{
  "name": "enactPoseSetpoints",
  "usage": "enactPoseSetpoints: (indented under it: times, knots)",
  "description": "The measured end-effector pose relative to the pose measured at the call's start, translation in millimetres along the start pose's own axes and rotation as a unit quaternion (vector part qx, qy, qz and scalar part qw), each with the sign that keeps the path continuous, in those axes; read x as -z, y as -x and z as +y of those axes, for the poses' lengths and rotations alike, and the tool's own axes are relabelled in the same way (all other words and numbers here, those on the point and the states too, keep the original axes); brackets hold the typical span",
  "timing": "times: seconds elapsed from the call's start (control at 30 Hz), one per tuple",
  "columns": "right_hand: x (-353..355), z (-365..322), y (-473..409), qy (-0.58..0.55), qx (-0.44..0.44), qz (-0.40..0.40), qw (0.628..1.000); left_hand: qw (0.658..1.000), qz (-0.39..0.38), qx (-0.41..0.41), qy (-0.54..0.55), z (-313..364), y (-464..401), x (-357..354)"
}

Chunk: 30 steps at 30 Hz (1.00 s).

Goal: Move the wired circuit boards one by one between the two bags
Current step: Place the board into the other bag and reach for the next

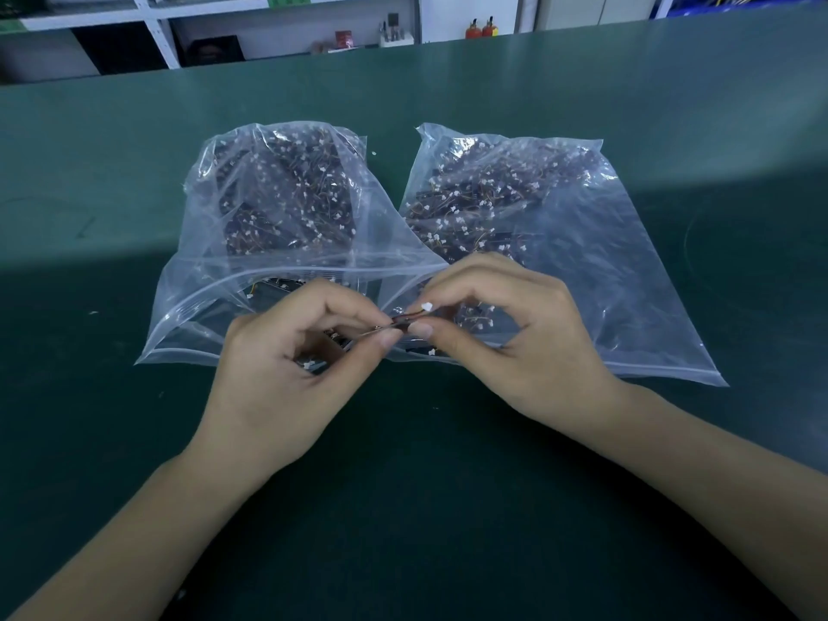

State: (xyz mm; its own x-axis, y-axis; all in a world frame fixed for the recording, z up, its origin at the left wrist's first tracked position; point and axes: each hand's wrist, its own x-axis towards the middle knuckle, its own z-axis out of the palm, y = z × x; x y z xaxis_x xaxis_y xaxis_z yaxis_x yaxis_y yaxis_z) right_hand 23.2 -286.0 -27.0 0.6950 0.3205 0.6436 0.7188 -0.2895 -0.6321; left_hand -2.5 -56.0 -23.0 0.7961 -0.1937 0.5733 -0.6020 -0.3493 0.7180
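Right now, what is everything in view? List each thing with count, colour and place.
bags: two, clear plastic, side by side on the table, filled with dark wired boards.
wired circuit board: one, dark with a white connector, pinched between both hands in front of the bags.
table: one, dark green.
shelves: white, far back, small items too blurred to name.
left hand: pinches the board.
right hand: pinches the board.

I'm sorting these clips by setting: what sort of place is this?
Probably an electronics assembly or packing workshop: a green work mat, two clear bags full of small wired circuit boards, and white storage shelving behind.
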Motion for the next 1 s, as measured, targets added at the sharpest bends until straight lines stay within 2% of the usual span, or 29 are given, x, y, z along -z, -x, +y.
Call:
enactPoseSetpoints:
  times: [0.3, 0.47, 0.8, 1.0]
  knots:
    - [-3.0, 0.0, 0.4, -0.039, -0.035, -0.001, 0.999, 0.997, -0.004, 0.022, 0.078, 2.6, 1.2, -5.8]
    - [-3.2, -2.0, 0.0, -0.055, -0.019, 0.004, 0.998, 0.999, 0.011, 0.008, 0.045, 4.5, 0.3, -6.5]
    - [-1.1, -2.7, -1.7, -0.015, 0.015, 0.026, 0.999, 1.000, 0.011, -0.018, 0.018, 2.3, -1.0, -4.8]
    - [-3.0, -2.3, -0.3, -0.009, 0.007, 0.028, 1.000, 1.000, 0.009, -0.012, 0.011, 1.6, -0.8, -5.2]
